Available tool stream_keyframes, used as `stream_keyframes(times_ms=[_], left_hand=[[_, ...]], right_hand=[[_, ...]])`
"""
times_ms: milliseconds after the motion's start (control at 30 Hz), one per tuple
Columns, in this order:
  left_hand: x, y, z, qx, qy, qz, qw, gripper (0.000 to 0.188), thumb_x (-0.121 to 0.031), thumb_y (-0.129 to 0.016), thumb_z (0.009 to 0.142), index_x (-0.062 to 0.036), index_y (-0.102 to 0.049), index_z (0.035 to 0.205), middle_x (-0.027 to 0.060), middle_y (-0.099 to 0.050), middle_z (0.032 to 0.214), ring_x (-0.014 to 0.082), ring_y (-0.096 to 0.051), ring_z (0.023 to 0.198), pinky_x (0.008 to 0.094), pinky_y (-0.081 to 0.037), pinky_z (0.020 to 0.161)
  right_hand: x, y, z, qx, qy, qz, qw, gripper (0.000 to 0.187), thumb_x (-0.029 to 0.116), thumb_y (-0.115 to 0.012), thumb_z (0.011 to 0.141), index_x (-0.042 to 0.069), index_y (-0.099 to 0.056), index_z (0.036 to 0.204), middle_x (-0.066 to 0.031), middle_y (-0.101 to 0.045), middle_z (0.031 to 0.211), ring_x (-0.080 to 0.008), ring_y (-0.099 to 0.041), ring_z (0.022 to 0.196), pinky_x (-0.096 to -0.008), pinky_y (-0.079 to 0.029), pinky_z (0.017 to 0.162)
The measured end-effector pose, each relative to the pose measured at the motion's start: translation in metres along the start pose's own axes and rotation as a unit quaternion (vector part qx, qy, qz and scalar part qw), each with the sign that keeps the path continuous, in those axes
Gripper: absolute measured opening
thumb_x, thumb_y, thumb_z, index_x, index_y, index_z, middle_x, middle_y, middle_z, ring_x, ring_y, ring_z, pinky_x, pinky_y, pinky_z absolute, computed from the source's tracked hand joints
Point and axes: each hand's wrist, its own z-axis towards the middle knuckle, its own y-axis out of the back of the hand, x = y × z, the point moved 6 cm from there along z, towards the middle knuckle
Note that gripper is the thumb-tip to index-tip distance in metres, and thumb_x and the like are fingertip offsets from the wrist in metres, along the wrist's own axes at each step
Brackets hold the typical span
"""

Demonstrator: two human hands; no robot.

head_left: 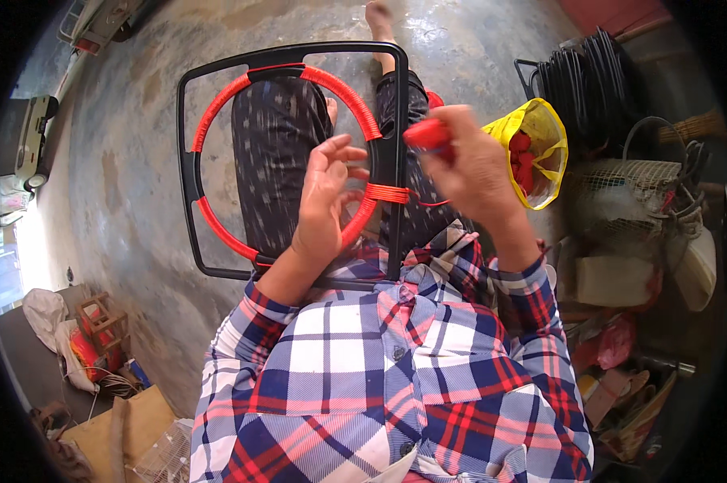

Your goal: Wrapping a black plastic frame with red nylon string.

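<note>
— Where's the frame?

— The black frame [188,173] sits on the person's lap at centre, upper part of the picture, its inner ring [343,92] wound in red cord [387,193].

— And the hands?

— The left hand [327,201] rests on the ring's right side, fingers [343,153] loosely spread, thumb against the wrapped part. The right hand [472,165], just right of the frame, has its fingers clenched around a red spool [428,133]; a strand runs from it to the wrapping.

— Anything nearby?

— A yellow bag [540,137] of red spools, right of that hand, beside stacked black frames [589,72] at upper right.
</note>
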Motion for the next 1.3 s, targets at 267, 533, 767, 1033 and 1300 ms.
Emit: stream_keyframes(times_ms=[267, 533, 767, 1033, 1300], left_hand=[[0.014, 0.011, 0.002, -0.052, -0.001, 0.060, 0.997, 0.032, 0.004, -0.051, 0.085, -0.0044, -0.049, 0.116, 0.0047, -0.057, 0.102, 0.0118, -0.055, 0.089, 0.0247, -0.047, 0.079], [0.034, 0.003, 0.008, 0.008, 0.156, -0.125, 0.980, 0.044, 0.013, -0.050, 0.074, -0.0002, -0.057, 0.116, 0.0119, -0.063, 0.102, 0.0181, -0.063, 0.089, 0.0295, -0.052, 0.077], [0.031, -0.004, 0.004, 0.063, 0.228, -0.163, 0.958, 0.028, 0.004, -0.053, 0.080, 0.0014, -0.060, 0.108, 0.0093, -0.066, 0.092, 0.0185, -0.065, 0.076, 0.0296, -0.053, 0.069], [0.031, -0.002, 0.006, 0.037, 0.228, -0.166, 0.959, 0.024, -0.003, -0.055, 0.086, -0.0011, -0.054, 0.110, 0.0077, -0.065, 0.098, 0.0164, -0.065, 0.082, 0.0296, -0.053, 0.070], [0.021, -0.005, 0.005, 0.036, 0.195, -0.208, 0.958, 0.023, -0.004, -0.056, 0.088, -0.0015, -0.054, 0.111, 0.0081, -0.064, 0.102, 0.0154, -0.064, 0.091, 0.0283, -0.053, 0.075]], right_hand=[[0.025, -0.022, -0.002, -0.093, 0.205, -0.072, 0.972, 0.047, 0.007, -0.077, 0.063, 0.009, -0.059, 0.106, -0.0065, -0.060, 0.108, -0.0285, -0.058, 0.101, -0.0398, -0.046, 0.088], [-0.017, -0.039, -0.039, 0.010, 0.066, -0.024, 0.997, 0.025, 0.009, -0.076, 0.062, 0.006, -0.065, 0.084, -0.0113, -0.060, 0.101, -0.0293, -0.056, 0.097, -0.0389, -0.046, 0.086], [-0.041, -0.047, -0.041, 0.002, -0.022, 0.191, 0.981, 0.028, 0.004, -0.068, 0.066, 0.001, -0.067, 0.093, -0.0121, -0.062, 0.104, -0.0237, -0.060, 0.099, -0.0312, -0.045, 0.090], [-0.055, 0.006, -0.073, -0.069, -0.136, 0.713, 0.685, 0.021, 0.026, -0.057, 0.074, 0.010, -0.058, 0.088, -0.0033, -0.061, 0.092, -0.0180, -0.058, 0.088, -0.0330, -0.041, 0.090], [-0.095, 0.096, -0.093, -0.093, -0.041, 0.791, 0.604, 0.031, 0.033, -0.058, 0.089, 0.008, -0.048, 0.104, -0.0012, -0.048, 0.082, -0.0141, -0.048, 0.075, -0.0356, -0.041, 0.077]])
